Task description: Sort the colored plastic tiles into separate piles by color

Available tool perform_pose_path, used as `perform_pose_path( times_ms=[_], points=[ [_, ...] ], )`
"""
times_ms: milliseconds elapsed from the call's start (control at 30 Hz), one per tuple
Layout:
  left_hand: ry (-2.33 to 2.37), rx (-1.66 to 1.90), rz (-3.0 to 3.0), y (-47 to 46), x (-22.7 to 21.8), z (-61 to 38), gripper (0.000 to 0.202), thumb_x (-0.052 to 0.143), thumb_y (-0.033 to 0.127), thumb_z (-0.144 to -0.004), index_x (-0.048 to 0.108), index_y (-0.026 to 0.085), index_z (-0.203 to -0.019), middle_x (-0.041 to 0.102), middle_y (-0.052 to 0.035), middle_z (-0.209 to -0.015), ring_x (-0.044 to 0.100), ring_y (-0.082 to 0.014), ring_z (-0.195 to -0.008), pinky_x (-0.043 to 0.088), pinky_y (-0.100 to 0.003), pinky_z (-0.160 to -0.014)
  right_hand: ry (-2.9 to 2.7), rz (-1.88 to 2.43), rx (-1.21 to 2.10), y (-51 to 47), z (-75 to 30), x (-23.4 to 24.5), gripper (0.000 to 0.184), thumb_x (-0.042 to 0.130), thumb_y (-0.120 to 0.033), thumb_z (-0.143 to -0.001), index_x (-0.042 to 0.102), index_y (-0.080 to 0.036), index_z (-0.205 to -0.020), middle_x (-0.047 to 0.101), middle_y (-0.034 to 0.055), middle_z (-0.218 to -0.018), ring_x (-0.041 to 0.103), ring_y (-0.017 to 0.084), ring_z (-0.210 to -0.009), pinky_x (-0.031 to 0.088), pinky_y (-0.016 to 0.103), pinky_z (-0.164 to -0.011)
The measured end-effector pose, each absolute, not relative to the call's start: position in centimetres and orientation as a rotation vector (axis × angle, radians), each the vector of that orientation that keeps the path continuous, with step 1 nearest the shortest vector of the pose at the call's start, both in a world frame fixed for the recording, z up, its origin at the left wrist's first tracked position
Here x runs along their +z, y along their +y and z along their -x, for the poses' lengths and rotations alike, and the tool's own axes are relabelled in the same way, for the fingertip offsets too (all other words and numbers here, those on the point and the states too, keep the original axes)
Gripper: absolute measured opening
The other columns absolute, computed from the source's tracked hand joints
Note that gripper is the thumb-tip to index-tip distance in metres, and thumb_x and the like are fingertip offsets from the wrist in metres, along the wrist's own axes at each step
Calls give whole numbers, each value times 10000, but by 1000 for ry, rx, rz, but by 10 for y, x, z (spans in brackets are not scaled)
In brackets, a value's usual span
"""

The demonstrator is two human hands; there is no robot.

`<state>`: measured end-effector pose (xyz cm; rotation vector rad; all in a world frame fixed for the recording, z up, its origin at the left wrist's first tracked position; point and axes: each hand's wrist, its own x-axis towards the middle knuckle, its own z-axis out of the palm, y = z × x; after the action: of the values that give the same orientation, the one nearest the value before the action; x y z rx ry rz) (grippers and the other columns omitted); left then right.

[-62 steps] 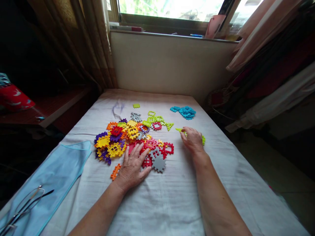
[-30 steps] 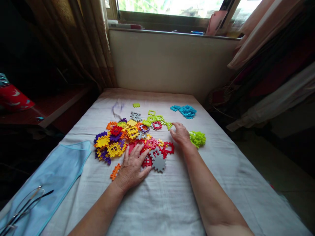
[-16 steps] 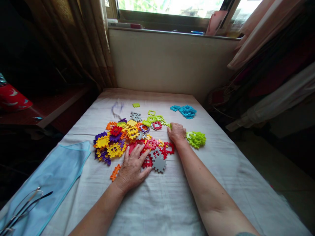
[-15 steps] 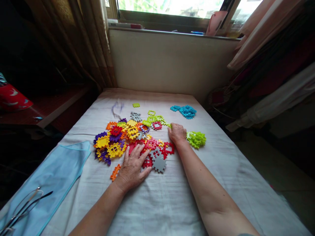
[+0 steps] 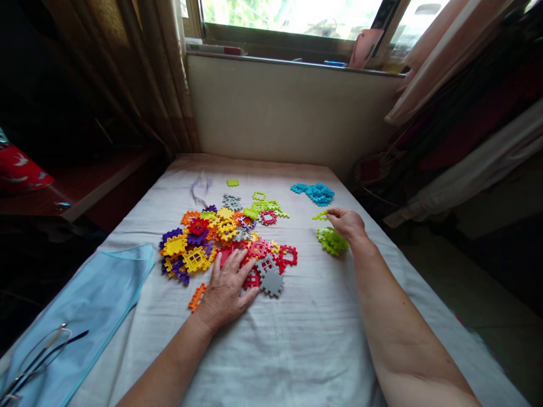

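My right hand point(image 5: 348, 224) pinches a lime green notched building tile point(image 5: 319, 216) by its right end. Just below it lies a small pile of green tiles point(image 5: 331, 242). My left hand point(image 5: 229, 285) rests with fingers spread on red tiles point(image 5: 259, 249) at the near side of a mixed heap. Yellow tiles point(image 5: 195, 260), purple, orange and grey tiles point(image 5: 271, 282) make up much of that heap. More lime green tiles point(image 5: 259, 208) lie at its far right edge, beside a red tile with a square hole point(image 5: 268, 217).
Blue tiles point(image 5: 320, 194) are piled at the back right. A single green tile point(image 5: 232, 183) sits near the back. On the left, eyeglasses point(image 5: 46, 353) lie on a light blue cloth point(image 5: 106, 299). A wall point(image 5: 275, 107) stands behind the white-sheeted surface point(image 5: 297, 350).
My right hand has moved right from the heap's edge to above the green pile, carrying a lime green tile. My left hand stays in place on the red tiles.
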<state>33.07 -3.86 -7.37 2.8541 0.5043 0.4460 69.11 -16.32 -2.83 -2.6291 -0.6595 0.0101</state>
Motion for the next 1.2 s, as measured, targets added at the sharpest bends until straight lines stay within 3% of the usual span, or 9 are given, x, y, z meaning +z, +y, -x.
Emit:
perform_pose_path(
  times_ms=[200, 400, 567, 700, 900, 1033, 1200],
  points=[
    [509, 434, -2848, -39, -72, -331, 611, 605, 395, -857, 442, 290, -1436, 413, -99, -1522, 348, -316, -1413, 156, -619, -1167, -642, 2550, 134, -180, -704, -46, 292, 581, -151, -733, 775, -207, -944, 762, 17, -839, 656, 136, -672, 462, 212, -630],
    [503, 449, -2845, -39, -73, -331, 615, 606, 398, -853, 444, 286, -1436, 416, -103, -1519, 354, -317, -1410, 166, -618, -1165, -682, 2536, 116, -185, -697, -35, 429, 499, -35, -694, 770, -216, -974, 762, 16, -959, 688, 154, -864, 487, 216, -760],
    [494, 479, -2842, -39, -75, -331, 613, 604, 396, -852, 447, 288, -1435, 415, -94, -1520, 356, -316, -1408, 158, -610, -1170, -841, 2526, -71, -156, -658, -25, 399, 482, -101, -802, 746, -229, -1073, 742, 44, -1061, 675, 207, -994, 494, 295, -884],
    [494, 474, -2849, -38, -75, -331, 609, 602, 401, -856, 448, 283, -1433, 427, -95, -1513, 359, -313, -1407, 167, -610, -1167, -1259, 2439, 2, -113, -612, -36, 393, 492, -126, -845, 714, -239, -1149, 696, 43, -1197, 615, 197, -1124, 446, 302, -1005],
    [499, 444, -2863, -38, -74, -330, 594, 598, 409, -863, 455, 285, -1426, 416, -96, -1522, 348, -311, -1415, 184, -616, -1160, -1435, 2558, -41, -71, -582, -53, 477, 444, -167, -904, 577, -306, -1341, 506, 56, -1444, 448, 233, -1308, 420, 382, -1019],
    [502, 423, -2855, -38, -74, -330, 609, 599, 408, -862, 439, 287, -1437, 407, -91, -1529, 342, -304, -1418, 165, -607, -1169, -1527, 2599, -23, -67, -583, -55, 421, 464, -196, -908, 613, -316, -1283, 513, 34, -1439, 410, 225, -1322, 412, 372, -1000],
    [501, 416, -2841, -38, -74, -330, 638, 616, 421, -848, 430, 286, -1443, 374, -98, -1547, 330, -311, -1424, 131, -603, -1177, -1554, 2518, -38, -76, -578, -59, 344, 486, -196, -907, 682, -276, -1179, 606, 42, -1341, 493, 211, -1242, 394, 347, -1009]
  ],
)
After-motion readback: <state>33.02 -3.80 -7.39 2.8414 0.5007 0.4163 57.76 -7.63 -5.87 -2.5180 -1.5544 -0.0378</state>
